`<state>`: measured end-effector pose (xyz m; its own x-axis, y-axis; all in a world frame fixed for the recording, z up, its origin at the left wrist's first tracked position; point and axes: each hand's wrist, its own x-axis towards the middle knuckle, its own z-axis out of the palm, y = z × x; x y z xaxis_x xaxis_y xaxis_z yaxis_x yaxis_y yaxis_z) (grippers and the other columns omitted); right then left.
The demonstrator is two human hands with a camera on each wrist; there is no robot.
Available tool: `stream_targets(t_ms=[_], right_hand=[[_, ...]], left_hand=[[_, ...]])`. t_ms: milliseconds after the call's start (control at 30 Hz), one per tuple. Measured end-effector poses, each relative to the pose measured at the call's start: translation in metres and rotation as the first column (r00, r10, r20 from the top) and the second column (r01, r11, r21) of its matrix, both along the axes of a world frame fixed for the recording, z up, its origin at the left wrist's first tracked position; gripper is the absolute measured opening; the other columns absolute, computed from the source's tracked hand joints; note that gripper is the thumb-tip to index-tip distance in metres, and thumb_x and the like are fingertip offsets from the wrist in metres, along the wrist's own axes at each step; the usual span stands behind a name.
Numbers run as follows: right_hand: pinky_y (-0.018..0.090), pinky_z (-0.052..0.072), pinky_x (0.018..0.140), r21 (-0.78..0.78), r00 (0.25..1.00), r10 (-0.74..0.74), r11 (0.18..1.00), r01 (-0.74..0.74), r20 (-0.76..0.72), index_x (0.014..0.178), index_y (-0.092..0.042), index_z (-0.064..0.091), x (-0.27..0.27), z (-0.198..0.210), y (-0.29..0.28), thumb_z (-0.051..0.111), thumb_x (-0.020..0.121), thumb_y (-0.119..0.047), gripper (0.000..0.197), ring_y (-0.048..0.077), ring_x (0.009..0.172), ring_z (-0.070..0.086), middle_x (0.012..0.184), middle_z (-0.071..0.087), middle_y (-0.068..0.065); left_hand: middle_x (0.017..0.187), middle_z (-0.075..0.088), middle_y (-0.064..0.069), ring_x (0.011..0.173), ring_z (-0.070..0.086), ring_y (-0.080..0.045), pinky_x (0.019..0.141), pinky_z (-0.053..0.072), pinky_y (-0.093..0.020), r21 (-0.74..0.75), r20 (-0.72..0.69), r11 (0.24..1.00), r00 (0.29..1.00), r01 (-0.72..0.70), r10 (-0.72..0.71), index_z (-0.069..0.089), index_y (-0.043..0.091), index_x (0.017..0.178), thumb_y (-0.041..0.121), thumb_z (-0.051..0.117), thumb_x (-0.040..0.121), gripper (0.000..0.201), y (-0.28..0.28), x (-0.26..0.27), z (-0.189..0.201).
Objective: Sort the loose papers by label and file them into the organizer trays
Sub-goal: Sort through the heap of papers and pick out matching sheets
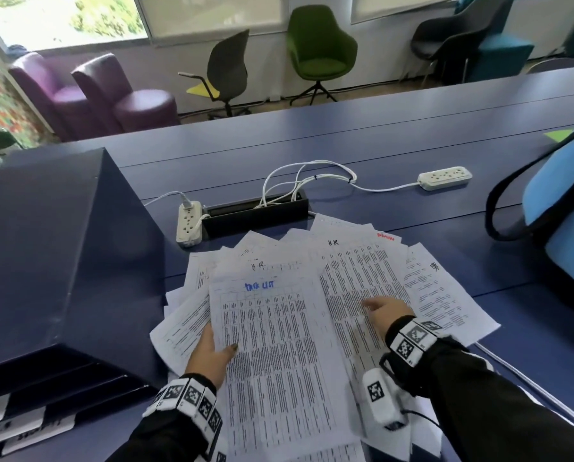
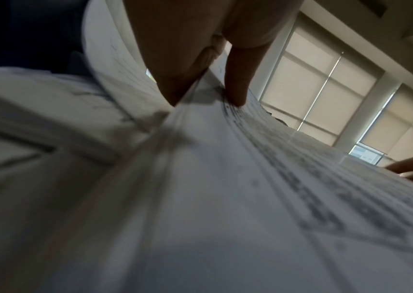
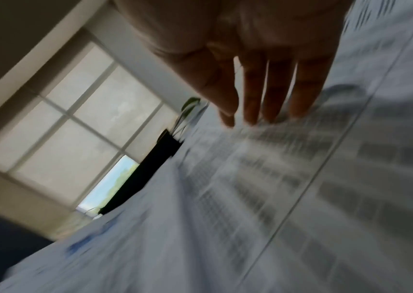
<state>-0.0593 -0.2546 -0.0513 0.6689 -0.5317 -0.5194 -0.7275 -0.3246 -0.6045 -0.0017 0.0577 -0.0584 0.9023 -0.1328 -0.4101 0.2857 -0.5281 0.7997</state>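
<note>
A fan of loose papers (image 1: pixel 312 295) is spread over the blue desk (image 1: pixel 395 135) in the lower centre of the head view, with the dark organizer (image 1: pixel 62 255) at the left edge, its labelled trays (image 1: pixel 29 425) seen in the lower left corner. The top sheet (image 1: pixel 279 345), marked "TASK LIST" in blue, is pinched at its left edge by the left hand (image 1: pixel 212 351), thumb on top. Only the left wrist view shows the rest of that grip: the fingers (image 2: pixel 175 79) are tucked under the lifted, curling sheet while the thumb (image 2: pixel 236 79) presses on its printed face. The right hand (image 1: pixel 387 311) is laid on a sheet to the right of centre; in the right wrist view its fingers (image 3: pixel 253 95) are seen straight and slightly spread, tips on the paper, nothing gripped. That view is heavily blurred, so no labels can be read there. "HR" labels on sheets further up are legible only from the head. Two power strips (image 1: pixel 189 221) and a black cable box (image 1: pixel 255 215) lie above the papers, and a blue bag (image 1: pixel 562 201) is seen at the right edge.
</note>
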Motion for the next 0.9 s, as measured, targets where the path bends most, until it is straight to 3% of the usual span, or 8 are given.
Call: stream_targets(t_ms=[100,167,233,333,433,567,700,900], right_hand=[[0.032,0.042,0.097,-0.185,0.984,-0.117,0.979,0.092,-0.134,0.135,-0.017,0.046,-0.005,0.004,-0.036,0.052,0.086,-0.013,0.05,0.03,0.118,0.05,0.139,0.046,0.013],[0.034,0.032,0.106,-0.11,0.968,-0.153,0.985,0.133,-0.197,0.142,-0.014,0.035,-0.008,0.009,-0.053,0.06,0.085,-0.017,0.062,0.03,0.13,0.04,0.147,0.036,0.013],[0.033,0.028,0.109,-0.035,0.973,-0.113,0.993,0.108,-0.199,0.141,-0.007,0.036,-0.01,0.013,-0.064,0.066,0.083,-0.02,0.067,0.029,0.133,0.038,0.147,0.037,0.014],[0.033,0.033,0.105,0.023,0.983,-0.135,0.99,0.139,-0.125,0.133,-0.002,0.046,-0.015,0.014,-0.068,0.072,0.079,-0.02,0.063,0.03,0.124,0.048,0.138,0.048,0.016],[0.03,0.042,0.092,0.017,0.994,-0.064,0.998,0.065,-0.086,0.119,-0.005,0.058,-0.015,0.015,-0.054,0.07,0.081,-0.023,0.043,0.027,0.104,0.059,0.12,0.063,0.014],[0.029,0.04,0.096,-0.137,0.996,0.074,0.987,-0.079,-0.04,0.124,-0.011,0.055,-0.008,0.032,-0.042,0.058,0.089,-0.016,0.035,0.026,0.114,0.055,0.122,0.061,0.007],[0.026,0.042,0.084,-0.222,0.995,0.069,0.974,-0.053,0.067,0.114,-0.015,0.063,0.007,0.061,-0.055,0.055,0.087,-0.009,0.029,0.024,0.097,0.057,0.11,0.064,0.008],[0.035,0.044,0.081,-0.465,0.969,0.146,0.885,-0.038,0.198,0.112,-0.017,0.06,0.027,0.118,-0.065,0.046,0.09,-0.011,0.027,0.037,0.098,0.057,0.107,0.064,0.017]], left_hand=[[0.143,0.043,0.0,0.133,0.039,-0.026,0.11,0.029,-0.042,0.045,0.005,0.999,1.0,0.014,-0.014,0.027,0.019,0.146,0.009,0.055,0.092,0.061,-0.002,-0.002,0.003],[0.145,0.041,-0.002,0.134,0.038,-0.026,0.11,0.028,-0.043,0.061,0.005,0.998,1.0,0.017,-0.018,0.026,0.019,0.146,0.009,0.055,0.092,0.063,-0.004,-0.003,0.005],[0.145,0.042,-0.003,0.133,0.039,-0.028,0.11,0.029,-0.043,0.076,-0.002,0.997,1.0,0.02,-0.02,0.025,0.018,0.146,0.01,0.056,0.092,0.063,-0.005,-0.002,0.006],[0.143,0.044,-0.005,0.131,0.041,-0.029,0.109,0.03,-0.044,0.099,-0.011,0.995,1.0,0.022,-0.021,0.027,0.018,0.145,0.011,0.056,0.092,0.062,-0.005,0.0,0.005],[0.14,0.047,-0.005,0.128,0.045,-0.029,0.108,0.032,-0.045,0.115,-0.008,0.993,1.0,0.023,-0.022,0.03,0.018,0.143,0.011,0.057,0.091,0.06,-0.005,0.003,0.002],[0.138,0.05,-0.004,0.127,0.046,-0.029,0.108,0.033,-0.047,0.123,-0.008,0.992,1.0,0.012,-0.012,0.033,0.019,0.141,0.011,0.057,0.091,0.056,-0.006,0.003,0.0],[0.14,0.048,-0.004,0.129,0.044,-0.029,0.11,0.031,-0.046,0.082,0.008,0.997,1.0,-0.014,0.013,0.03,0.021,0.144,0.009,0.055,0.092,0.059,-0.007,0.002,0.003],[0.128,0.056,0.0,0.119,0.052,-0.027,0.105,0.038,-0.048,-0.019,0.019,0.996,0.996,-0.083,0.083,0.035,0.022,0.141,0.007,0.054,0.092,0.054,-0.004,0.006,0.012]])
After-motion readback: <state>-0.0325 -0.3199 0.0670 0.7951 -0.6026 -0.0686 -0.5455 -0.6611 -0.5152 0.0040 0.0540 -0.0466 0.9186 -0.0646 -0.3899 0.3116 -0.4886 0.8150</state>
